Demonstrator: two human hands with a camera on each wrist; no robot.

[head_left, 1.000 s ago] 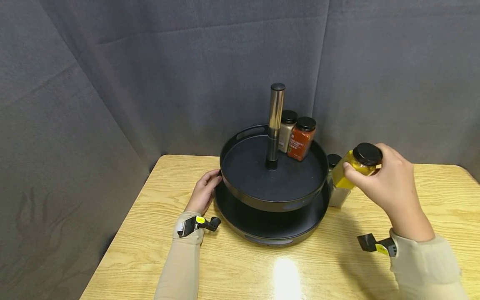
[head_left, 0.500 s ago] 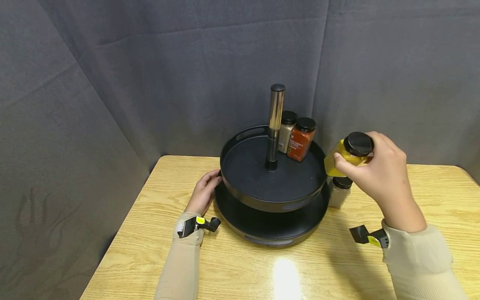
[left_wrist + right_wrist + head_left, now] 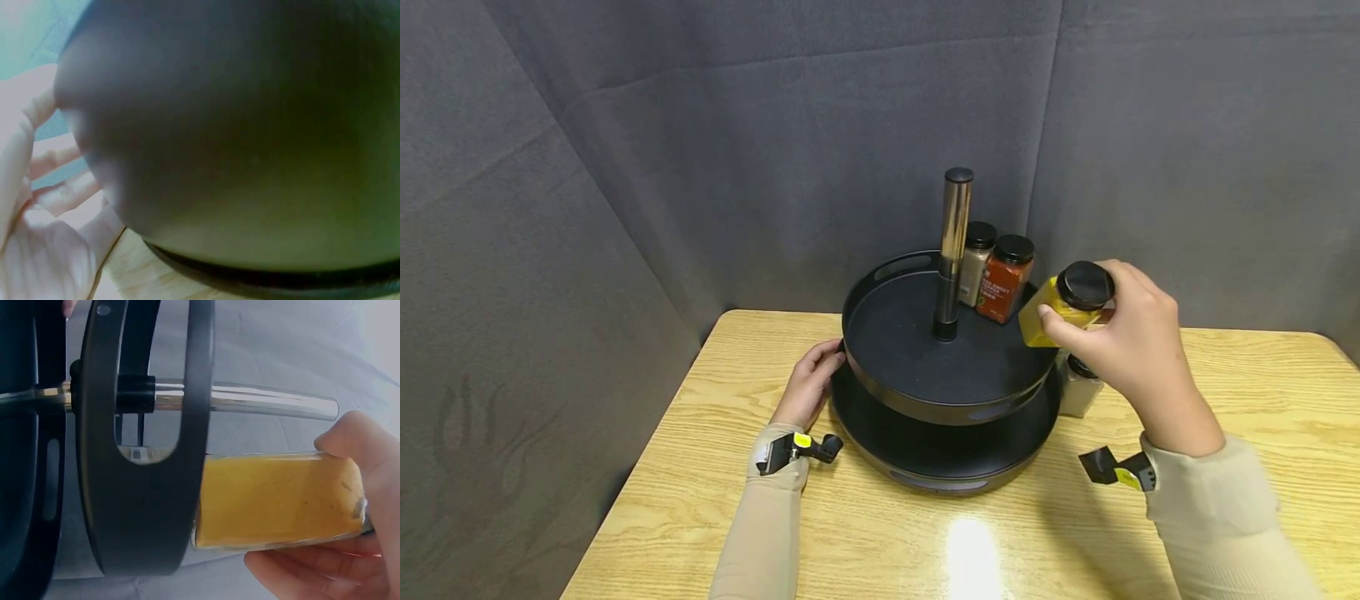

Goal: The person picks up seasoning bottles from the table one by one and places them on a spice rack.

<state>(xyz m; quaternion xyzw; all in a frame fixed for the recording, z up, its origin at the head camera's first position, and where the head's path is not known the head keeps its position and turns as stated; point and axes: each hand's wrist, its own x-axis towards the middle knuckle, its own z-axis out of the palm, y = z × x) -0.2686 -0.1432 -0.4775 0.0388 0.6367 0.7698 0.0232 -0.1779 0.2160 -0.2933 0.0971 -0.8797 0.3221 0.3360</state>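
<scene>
My right hand (image 3: 1131, 346) grips a jar of yellow spice (image 3: 1054, 312) with a black lid, tilted over the right rim of the two-tier black tray stand's upper tray (image 3: 917, 367). In the right wrist view the yellow jar (image 3: 275, 500) overlaps the tray's outer wall, thumb on one side and fingers on the other. My left hand (image 3: 808, 379) touches the stand's left side; in the left wrist view its fingers (image 3: 65, 194) lie against the dark wall. A red spice jar (image 3: 1002, 279) and a beige one (image 3: 976, 262) stand on the upper tray behind the post.
A metal post (image 3: 953, 242) rises from the stand's middle. The lower tray (image 3: 940, 454) sits on the wooden table (image 3: 880, 542). Another black-lidded jar with pale contents (image 3: 1081, 390) stands right of the stand, partly behind my right hand. Grey cloth (image 3: 805, 167) hangs behind.
My right hand has carried the yellow spice jar left and up, from beside the stand to over the upper tray's right rim. The left hand has stayed in place.
</scene>
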